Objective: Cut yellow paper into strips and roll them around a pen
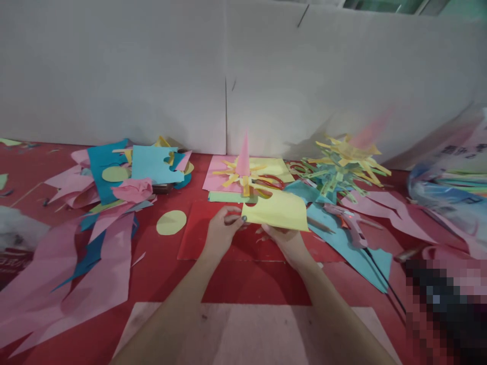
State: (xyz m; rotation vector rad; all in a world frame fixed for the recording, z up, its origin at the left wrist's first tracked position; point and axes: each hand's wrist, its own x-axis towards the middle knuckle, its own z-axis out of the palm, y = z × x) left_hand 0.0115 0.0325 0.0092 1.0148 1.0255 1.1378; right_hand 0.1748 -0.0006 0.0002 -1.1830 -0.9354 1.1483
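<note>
A piece of yellow paper point(279, 212) with curved bites cut from its far left edge is held up over a red board point(198, 223). My left hand point(224, 228) pinches its left corner, thumb and fingers closed. Under its near edge is my right hand point(283, 241), thumb against the paper and some fingers hidden beneath. Just behind stands a pink paper cone point(244, 159) ringed by yellow paper strips. Scissors with red handles point(272, 180) lie beside it, partly covered. A pale yellow paper circle point(171, 223) rests left of my left hand.
To the right, a pink glue gun point(352, 223) with a black cord lies on blue paper point(365, 261). Behind it stands a fringed yellow and green paper piece point(338, 167). Pink and blue scraps point(110, 258) cover the left side. A white wall point(152, 76) bounds the back.
</note>
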